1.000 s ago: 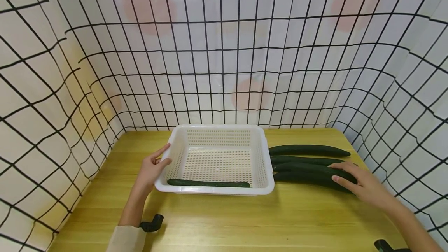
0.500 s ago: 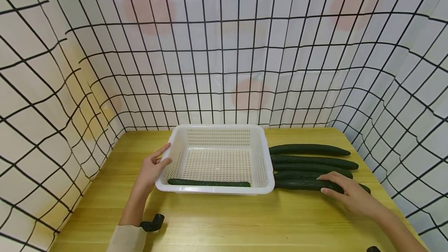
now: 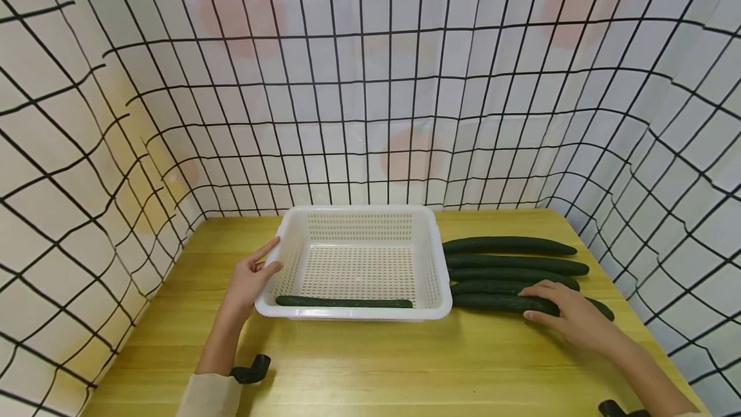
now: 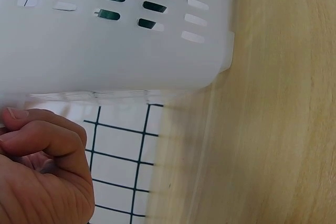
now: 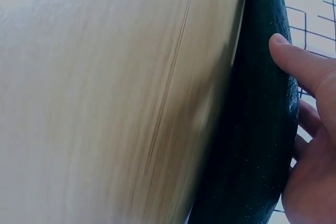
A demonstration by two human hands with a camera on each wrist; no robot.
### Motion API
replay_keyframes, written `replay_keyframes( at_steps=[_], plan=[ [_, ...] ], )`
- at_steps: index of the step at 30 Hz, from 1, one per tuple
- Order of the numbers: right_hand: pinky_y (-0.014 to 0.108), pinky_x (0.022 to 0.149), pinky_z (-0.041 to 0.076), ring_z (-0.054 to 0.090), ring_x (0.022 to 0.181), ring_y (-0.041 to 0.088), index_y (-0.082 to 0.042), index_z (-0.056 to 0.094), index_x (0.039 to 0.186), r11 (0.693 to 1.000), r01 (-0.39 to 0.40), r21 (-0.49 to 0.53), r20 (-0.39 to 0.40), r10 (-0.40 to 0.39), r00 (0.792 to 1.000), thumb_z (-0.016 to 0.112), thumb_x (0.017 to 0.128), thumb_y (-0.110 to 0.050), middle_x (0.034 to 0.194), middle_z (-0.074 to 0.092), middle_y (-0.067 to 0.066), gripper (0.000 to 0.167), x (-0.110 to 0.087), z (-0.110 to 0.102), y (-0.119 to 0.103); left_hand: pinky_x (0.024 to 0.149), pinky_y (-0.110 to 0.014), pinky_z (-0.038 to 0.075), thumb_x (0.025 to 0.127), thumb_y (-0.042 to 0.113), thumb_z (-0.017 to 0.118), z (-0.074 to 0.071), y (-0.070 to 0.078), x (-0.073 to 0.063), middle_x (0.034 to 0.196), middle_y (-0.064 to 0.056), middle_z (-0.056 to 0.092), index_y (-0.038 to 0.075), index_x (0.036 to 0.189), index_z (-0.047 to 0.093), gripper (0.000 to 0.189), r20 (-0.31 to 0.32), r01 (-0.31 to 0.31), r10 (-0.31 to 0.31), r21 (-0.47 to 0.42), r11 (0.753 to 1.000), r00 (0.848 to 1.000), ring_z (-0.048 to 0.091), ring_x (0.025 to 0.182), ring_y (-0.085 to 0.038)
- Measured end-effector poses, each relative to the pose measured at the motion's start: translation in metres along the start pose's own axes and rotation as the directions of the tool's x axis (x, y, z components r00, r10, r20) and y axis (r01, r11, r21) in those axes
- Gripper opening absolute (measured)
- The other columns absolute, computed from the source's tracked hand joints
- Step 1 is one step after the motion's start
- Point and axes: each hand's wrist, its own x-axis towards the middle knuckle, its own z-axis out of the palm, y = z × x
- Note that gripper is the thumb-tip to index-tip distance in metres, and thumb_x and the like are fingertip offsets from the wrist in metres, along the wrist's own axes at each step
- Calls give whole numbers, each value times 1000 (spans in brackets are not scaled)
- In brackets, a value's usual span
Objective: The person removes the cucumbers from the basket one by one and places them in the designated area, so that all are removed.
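Observation:
A white perforated plastic basket stands mid-table, a single dark green cucumber lying along its front wall. My left hand grips the basket's left rim, with the thumb over the edge; in the left wrist view its curled fingers show beside the basket wall. To the right of the basket, my right hand holds the nearest of the loose cucumbers. The right wrist view shows the thumb lying on this cucumber, other fingers partly hidden behind it.
Several more cucumbers lie side by side behind the held one, their left ends close to the basket. The wooden table is bounded at the back and sides by a white cloth with a black grid.
My right hand has moved left and toward the front edge with the nearest cucumber, and the others now show apart in a row. My left hand and the basket stay put.

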Motion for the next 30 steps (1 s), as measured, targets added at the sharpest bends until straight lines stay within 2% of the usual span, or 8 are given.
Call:
replay_keyframes(
  at_steps=[6,13,19,24,30],
  plan=[
    [56,85,54,62,114,39,-23,71,124,999,30,-35,-33,-31,999,77,91,-38,126,66,6,36,3,3,0,72,-33,61,100,17,65,-1,0,-1,98,-11,73,25,157,44,61,-9,4,-4,5,1000,1000,68,85,-16],
    [52,87,54,60,110,29,-25,74,114,991,39,-124,-65,-47,997,85,83,-30,119,66,0,33,3,11,0,70,-32,61,100,16,65,-1,-1,0,85,-5,72,26,157,46,61,-8,-7,7,-22,1000,1000,68,80,-15],
    [50,86,53,59,107,25,-25,72,114,992,14,-122,-59,-22,998,85,83,-25,116,65,-5,34,4,10,-3,70,-34,61,100,16,65,-1,-3,1,82,-5,71,28,156,47,60,-5,-12,12,-48,999,1000,69,82,-15],
    [44,82,52,57,102,17,-26,72,116,992,-2,-123,-47,-3,999,82,87,-34,112,63,-10,32,5,10,-3,70,-35,61,99,16,66,-1,-1,0,82,-7,71,27,156,47,60,-5,-18,18,-45,999,1000,70,82,-17],
    [42,79,51,55,99,16,-23,72,117,993,-30,-110,-56,24,998,73,93,-44,107,63,-9,32,14,8,-9,72,-36,62,100,14,65,0,0,-1,88,-10,73,23,157,45,61,6,-15,15,-41,999,1000,70,85,-19]
  ],
)
